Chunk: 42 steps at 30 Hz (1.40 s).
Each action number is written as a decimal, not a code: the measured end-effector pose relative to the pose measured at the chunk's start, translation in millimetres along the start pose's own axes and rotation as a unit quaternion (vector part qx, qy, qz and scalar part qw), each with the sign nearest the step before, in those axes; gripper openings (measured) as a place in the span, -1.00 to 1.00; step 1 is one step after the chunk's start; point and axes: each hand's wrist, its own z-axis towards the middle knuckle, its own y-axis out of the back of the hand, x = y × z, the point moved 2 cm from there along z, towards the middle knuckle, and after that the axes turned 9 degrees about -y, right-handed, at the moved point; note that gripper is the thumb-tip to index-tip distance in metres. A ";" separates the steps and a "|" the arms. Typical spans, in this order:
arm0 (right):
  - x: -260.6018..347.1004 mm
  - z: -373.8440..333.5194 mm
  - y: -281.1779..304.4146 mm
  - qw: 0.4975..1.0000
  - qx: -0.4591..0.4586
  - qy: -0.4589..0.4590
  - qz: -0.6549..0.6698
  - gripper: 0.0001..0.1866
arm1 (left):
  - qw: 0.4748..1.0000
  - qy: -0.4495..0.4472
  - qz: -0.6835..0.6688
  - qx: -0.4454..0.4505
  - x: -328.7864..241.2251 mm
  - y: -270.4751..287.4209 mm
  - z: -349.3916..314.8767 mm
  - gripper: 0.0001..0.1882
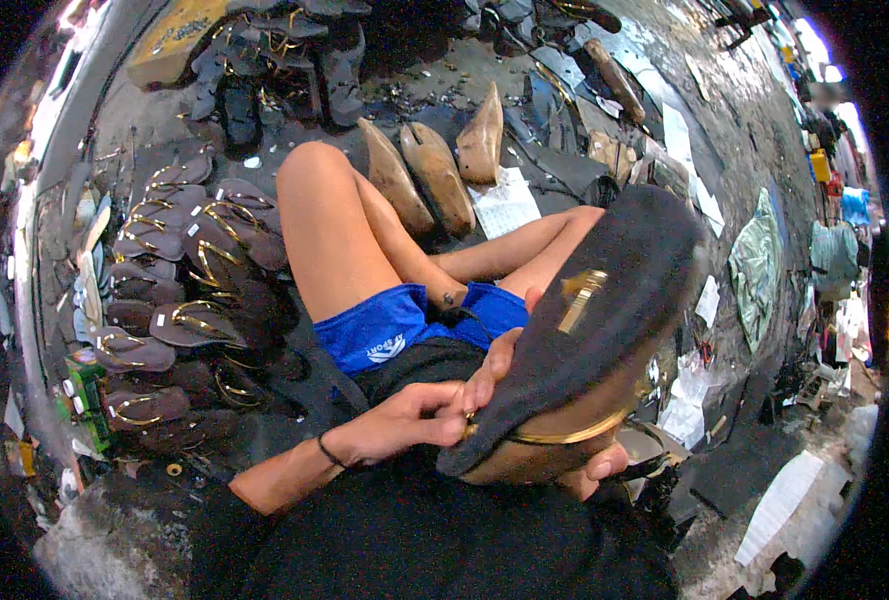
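A dark sandal sole (615,290) lies bottom-up on a brown wooden last (545,452) above my lap. A short gold strap end (583,300) pokes out of its face, and a gold band (575,433) runs around the last. My left hand (410,420), with a black cord on its wrist, is closed in a pinch on a small gold strap end (471,428) at the sole's near left edge. My right hand (605,464) grips the sole and last from beneath; mostly hidden, it shows only fingertips at the edges.
Many dark sandals with gold straps (200,260) are piled at my left. Ahead of my crossed legs stand several wooden lasts (435,180) beside a white printed sheet (505,203). More dark sandals (275,70) lie farther off. Scraps and a pale green cloth (758,270) litter the right.
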 end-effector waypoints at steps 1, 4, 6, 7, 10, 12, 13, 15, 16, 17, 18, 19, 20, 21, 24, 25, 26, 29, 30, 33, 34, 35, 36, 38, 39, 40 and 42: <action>0.2 -2.5 -0.1 1.000 -0.020 -0.009 0.019 0.38 | 0.999 0.011 -0.041 0.009 0.6 0.3 5.7 -0.25; 7.3 -33.4 12.4 0.931 -0.354 -0.053 0.068 0.16 | 0.992 -0.053 -0.038 -0.104 2.0 6.5 8.0 -0.03; 15.5 -58.3 58.5 0.891 -0.364 -0.176 -0.206 0.04 | 0.981 -0.075 -0.009 -0.178 -18.2 14.8 0.6 -0.03; 14.7 -53.0 63.7 0.868 -0.332 -0.214 -0.300 -0.02 | 0.974 -0.083 0.037 -0.209 -26.5 24.4 5.1 -0.12; -30.1 -28.8 80.8 0.834 -0.306 -0.293 -0.353 0.04 | 0.932 -0.124 0.237 -0.246 -19.8 53.8 4.7 -0.27; -60.8 -25.6 87.4 0.832 -0.372 -0.273 -0.306 -0.04 | 0.897 -0.115 0.323 -0.280 -2.1 65.0 0.4 -0.32; -73.0 -30.9 95.5 0.822 -0.371 -0.279 -0.330 -0.05 | 0.886 -0.075 0.334 -0.314 13.8 71.2 -3.6 -0.33; -87.7 -41.8 106.4 0.797 -0.379 -0.282 -0.378 -0.06 | 0.866 -0.041 0.351 -0.353 34.8 77.9 -6.2 -0.36; -87.7 -38.9 109.4 0.782 -0.382 -0.279 -0.405 -0.06 | 0.858 -0.053 0.358 -0.365 37.3 78.3 -1.9 -0.38; -88.2 -38.8 111.0 0.767 -0.385 -0.276 -0.432 -0.07 | 0.849 -0.065 0.365 -0.376 39.1 78.3 -0.8 -0.40; -90.0 -47.0 111.1 0.761 -0.377 -0.270 -0.453 -0.07 | 0.877 -0.063 0.304 -0.366 43.6 77.1 -4.6 -0.42; -88.7 -48.9 112.1 0.757 -0.364 -0.259 -0.478 -0.08 | 0.899 -0.068 0.246 -0.356 42.9 78.7 -6.1 -0.43; -87.5 -48.5 113.9 0.752 -0.350 -0.247 -0.501 -0.08 | 0.918 -0.073 0.187 -0.343 40.3 80.8 -7.0 -0.45; -86.7 -46.7 116.3 0.758 -0.347 -0.239 -0.498 -0.08 | 0.935 -0.067 0.052 -0.345 35.5 86.7 -6.7 -0.46; -88.1 -43.8 109.4 0.775 -0.353 -0.273 -0.448 -0.07 | 0.919 -0.036 0.085 -0.383 47.3 89.8 -6.6 -0.52; -87.3 -41.7 110.5 0.765 -0.365 -0.288 -0.445 -0.06 | 0.905 -0.072 0.133 -0.399 50.1 90.3 -2.4 -0.60; -87.0 -40.1 111.7 0.755 -0.377 -0.303 -0.442 -0.06 | 0.908 -0.055 0.125 -0.396 52.7 90.8 -3.0 -0.62; -71.0 -37.7 99.5 0.743 -0.349 -0.253 -0.512 0.01 | 0.926 -0.058 0.098 -0.360 34.1 91.8 0.1 -0.60; -58.4 -32.7 93.6 0.739 -0.327 -0.218 -0.547 0.04 | 0.942 -0.068 0.063 -0.324 19.5 85.2 -1.7 -0.51; -22.0 -22.9 55.9 0.861 -0.342 -0.154 -0.343 0.00 | 0.962 -0.112 0.048 -0.245 -18.8 71.8 -7.6 -0.26; -16.6 -17.6 50.2 0.887 -0.339 -0.107 -0.294 -0.05 | 0.958 -0.172 0.043 -0.226 -25.0 80.5 0.0 -0.20; -15.6 -19.8 51.1 0.897 -0.315 -0.129 -0.281 -0.21 | 0.952 -0.216 0.006 -0.217 -39.5 80.4 17.2 -0.19; -13.5 -14.5 50.2 0.875 -0.315 -0.155 -0.333 -0.24 | 0.944 -0.260 -0.032 -0.203 -54.5 80.8 34.9 -0.17; -12.3 3.5 46.7 0.818 -0.320 -0.204 -0.433 -0.30 | 0.925 -0.319 -0.067 -0.197 -68.4 87.4 65.6 -0.20; -20.5 2.8 50.7 0.778 -0.310 -0.192 -0.511 -0.35 | 0.916 -0.335 -0.062 -0.211 -68.4 92.0 77.0 -0.23; -19.0 7.1 43.9 0.759 -0.299 -0.173 -0.552 -0.40 | 0.867 -0.415 0.037 -0.273 -73.5 94.1 81.4 -0.36; -14.5 4.4 45.4 0.761 -0.313 -0.172 -0.541 -0.40 | 0.768 -0.447 0.238 -0.392 -85.0 101.2 92.0 -0.50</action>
